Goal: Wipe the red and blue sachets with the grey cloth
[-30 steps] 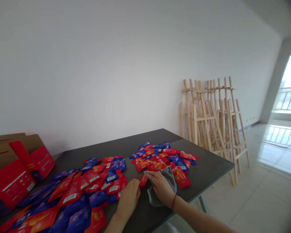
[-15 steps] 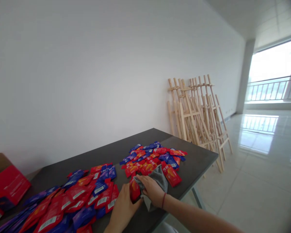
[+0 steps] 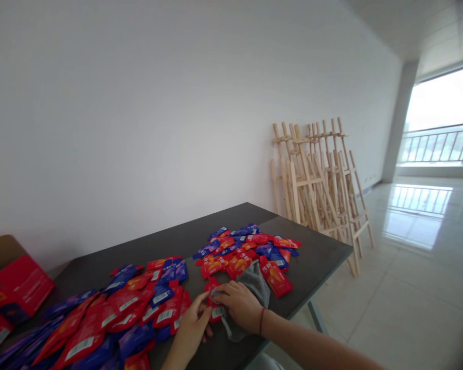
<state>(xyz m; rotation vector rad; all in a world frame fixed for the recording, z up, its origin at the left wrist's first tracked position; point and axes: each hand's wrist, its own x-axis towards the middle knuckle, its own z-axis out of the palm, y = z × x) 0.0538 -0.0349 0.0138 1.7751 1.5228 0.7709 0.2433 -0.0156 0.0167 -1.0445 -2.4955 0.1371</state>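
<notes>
A red pouch [image 3: 217, 312], barcode side up, lies in front of me at the table's near edge. My left hand [image 3: 195, 325] grips its left edge, thumb and fingers closed on it. Bunched under the curled fingers of my right hand [image 3: 242, 305] is a grey cloth [image 3: 255, 280], pressed onto the pouch and covering part of it. Just right of the cloth rests another red pouch [image 3: 275, 277], its fruit picture showing. Beyond my hands, red and blue pouches [image 3: 239, 262] are spread in a loose pile.
A bigger heap of red and blue pouches [image 3: 118, 313] covers the left of the dark table [image 3: 146, 244]. An open red carton [image 3: 23, 285] stands at the far left. Wooden easels [image 3: 316, 190] lean against the white wall [image 3: 139, 128] beyond the table's right end.
The pouch between my hands has turned from its picture side to its barcode side and lies flatter. My right hand has moved the cloth onto it. The view has shifted slightly.
</notes>
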